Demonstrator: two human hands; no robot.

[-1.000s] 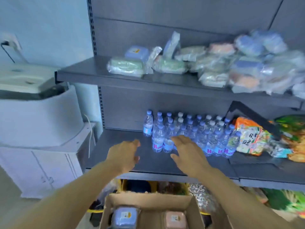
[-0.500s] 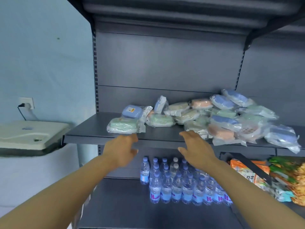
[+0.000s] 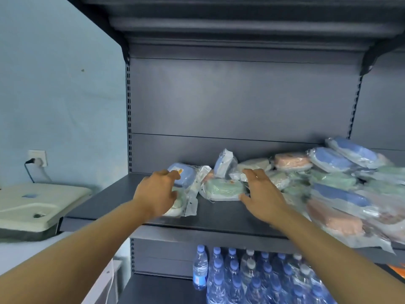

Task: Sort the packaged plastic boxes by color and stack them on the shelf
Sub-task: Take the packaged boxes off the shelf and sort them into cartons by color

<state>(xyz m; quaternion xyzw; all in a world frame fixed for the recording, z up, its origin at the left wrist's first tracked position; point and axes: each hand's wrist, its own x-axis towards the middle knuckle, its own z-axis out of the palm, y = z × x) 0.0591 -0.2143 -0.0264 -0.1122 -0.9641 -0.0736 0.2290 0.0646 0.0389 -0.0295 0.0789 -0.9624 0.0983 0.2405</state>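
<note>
Both hands are spread and empty: the left hand [image 3: 157,194] reaches a blue box [image 3: 183,177], the right hand [image 3: 262,197] a green box [image 3: 223,188], mid-frame on the shelf [image 3: 219,216]. The slippery heap [image 3: 341,189] at right may slide off if jostled.

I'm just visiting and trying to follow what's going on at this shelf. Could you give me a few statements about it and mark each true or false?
1. Both hands, left hand and right hand, reach to the shelf with the packaged boxes. True.
2. The left hand is at a blue box. True.
3. The packaged boxes are already sorted by color. False: blue, green and pink lie mixed in the pile.
4. The shelf below holds canned food. False: it holds water bottles.
</note>
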